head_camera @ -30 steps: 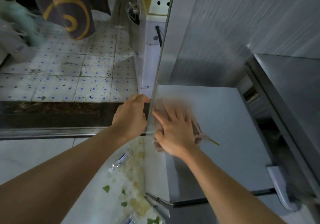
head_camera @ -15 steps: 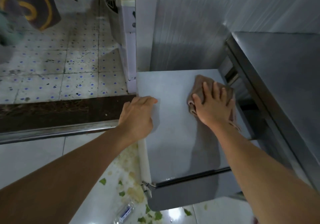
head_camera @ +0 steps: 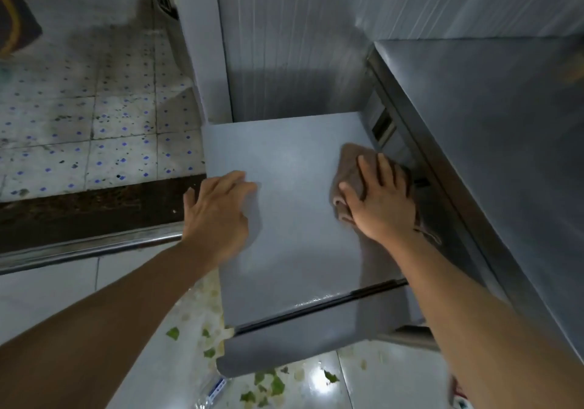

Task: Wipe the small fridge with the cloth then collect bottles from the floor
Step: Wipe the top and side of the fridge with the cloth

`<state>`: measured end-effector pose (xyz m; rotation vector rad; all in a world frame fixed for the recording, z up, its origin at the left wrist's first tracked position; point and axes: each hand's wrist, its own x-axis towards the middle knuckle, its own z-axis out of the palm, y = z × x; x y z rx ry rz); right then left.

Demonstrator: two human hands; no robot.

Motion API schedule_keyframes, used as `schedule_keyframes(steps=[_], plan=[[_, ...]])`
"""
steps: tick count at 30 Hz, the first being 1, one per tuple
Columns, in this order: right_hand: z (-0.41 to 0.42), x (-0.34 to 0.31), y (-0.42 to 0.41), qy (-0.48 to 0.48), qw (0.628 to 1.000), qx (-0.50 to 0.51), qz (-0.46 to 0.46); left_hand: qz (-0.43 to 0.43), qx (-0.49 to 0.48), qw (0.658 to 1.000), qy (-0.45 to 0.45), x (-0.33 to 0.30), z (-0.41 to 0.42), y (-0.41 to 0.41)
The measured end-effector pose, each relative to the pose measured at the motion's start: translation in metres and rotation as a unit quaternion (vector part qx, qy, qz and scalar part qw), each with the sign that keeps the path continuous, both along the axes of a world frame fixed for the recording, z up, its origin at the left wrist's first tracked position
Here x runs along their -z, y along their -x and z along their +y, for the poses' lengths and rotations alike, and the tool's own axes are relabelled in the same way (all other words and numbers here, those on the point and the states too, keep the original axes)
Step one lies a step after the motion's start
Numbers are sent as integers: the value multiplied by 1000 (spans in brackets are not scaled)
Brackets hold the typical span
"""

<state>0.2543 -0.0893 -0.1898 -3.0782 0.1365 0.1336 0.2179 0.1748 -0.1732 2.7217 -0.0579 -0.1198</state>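
Observation:
The small grey fridge [head_camera: 294, 219] stands below me, its flat top facing the camera. A brown cloth [head_camera: 350, 165] lies on the right side of that top. My right hand [head_camera: 380, 201] presses flat on the cloth with fingers spread. My left hand [head_camera: 218, 216] rests with straight fingers on the top's left edge. A clear plastic bottle [head_camera: 211, 391] with a blue label lies on the floor at the bottom edge of the view, partly cut off.
A steel counter [head_camera: 493, 143] rises close on the right of the fridge, a corrugated metal wall [head_camera: 316, 45] behind it. Green leaf scraps [head_camera: 268, 383] and pale spill marks litter the glossy floor in front. A metal threshold rail [head_camera: 88, 247] and spotted tiles lie left.
My right hand has slid the cloth from the top's left edge across to its right side and a little toward me. The camera has shifted, and my left hand stays on the left edge.

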Motion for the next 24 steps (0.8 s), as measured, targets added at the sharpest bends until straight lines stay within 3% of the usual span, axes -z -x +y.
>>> schedule_keyframes(steps=[3, 10, 14, 24], plan=[[5, 2, -2, -26, 999, 31, 10, -10, 0, 1000, -12, 2, 1, -1], [19, 4, 62, 21, 999, -24, 3, -40, -19, 999, -23, 3, -10, -25], [7, 5, 3, -15, 1000, 1, 1, -9, -22, 998, -51, 6, -10, -54], [2, 12, -135, -65, 997, -46, -6, -52, -21, 996, -73, 6, -11, -55]])
